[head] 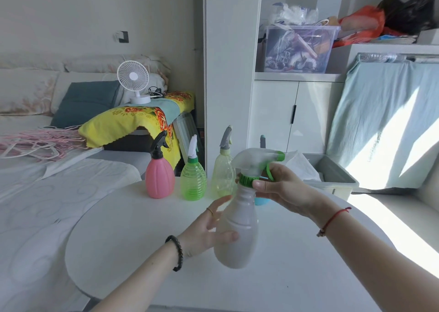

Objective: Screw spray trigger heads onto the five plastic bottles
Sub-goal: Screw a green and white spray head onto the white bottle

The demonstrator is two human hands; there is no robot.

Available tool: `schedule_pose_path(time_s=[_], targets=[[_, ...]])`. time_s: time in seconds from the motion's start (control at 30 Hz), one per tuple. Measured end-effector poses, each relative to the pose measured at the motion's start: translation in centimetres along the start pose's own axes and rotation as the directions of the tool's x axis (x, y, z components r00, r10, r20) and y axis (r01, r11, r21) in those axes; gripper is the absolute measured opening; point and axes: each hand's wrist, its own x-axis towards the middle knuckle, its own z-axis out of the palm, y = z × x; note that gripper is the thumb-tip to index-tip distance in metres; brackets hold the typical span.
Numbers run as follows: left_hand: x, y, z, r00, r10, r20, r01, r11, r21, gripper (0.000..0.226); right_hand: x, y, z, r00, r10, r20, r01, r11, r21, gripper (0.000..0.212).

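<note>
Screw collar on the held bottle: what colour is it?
The screw collar on the white bottle is bright green; the head view shows it best.

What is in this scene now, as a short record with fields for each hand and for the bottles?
left hand: holds the white bottle by its body
right hand: pinches the green collar of the trigger head
standing on table: pink bottle, green bottle, yellowish bottle, all with heads
partly hidden: blue bottle behind the white bottle
</note>
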Motion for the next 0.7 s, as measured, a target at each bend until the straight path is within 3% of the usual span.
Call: schedule_pose_path(time_s=[0.17,0.27,0.37,0.43,0.5,0.57,0.7], targets=[[0.2,0.0,1.5,0.998,0.021,-0.062,-0.021,1.000,0.012,0.071,-0.6,0.1,0.1,0.991,-0.051,-0.122,0.047,0.998,-0.043,0.024],[0.6,0.1,2.6,0.984,0.019,-0.179,-0.016,1.000,0.020,0.070,-1.5,0.0,-0.2,0.970,-0.078,-0.229,0.059,0.994,-0.088,0.043],[1.7,0.7,4.2,0.903,0.044,-0.426,0.001,0.995,0.105,0.067,-3.2,1.2,-0.1,0.898,-0.001,-0.441,-0.083,0.982,-0.172,0.074],[2.8,1.1,5.6,0.835,0.069,-0.547,0.064,0.973,0.222,0.071,-4.1,2.7,0.6,0.864,0.033,-0.502,-0.142,0.973,-0.181,0.069],[4.0,1.3,7.3,0.828,0.116,-0.548,0.112,0.924,0.364,0.078,-4.5,3.9,0.7,0.831,0.011,-0.557,-0.128,0.977,-0.171,0.053],[5.4,1.2,9.1,0.860,0.174,-0.480,0.059,0.900,0.432,0.085,-4.5,4.2,-0.4,0.765,-0.040,-0.643,-0.121,0.971,-0.205,0.044],[9.1,1.4,10.7,0.946,0.163,-0.281,-0.078,0.954,0.289,0.087,-4.7,3.1,-5.4,0.717,-0.141,-0.683,-0.138,0.931,-0.337,0.034]])
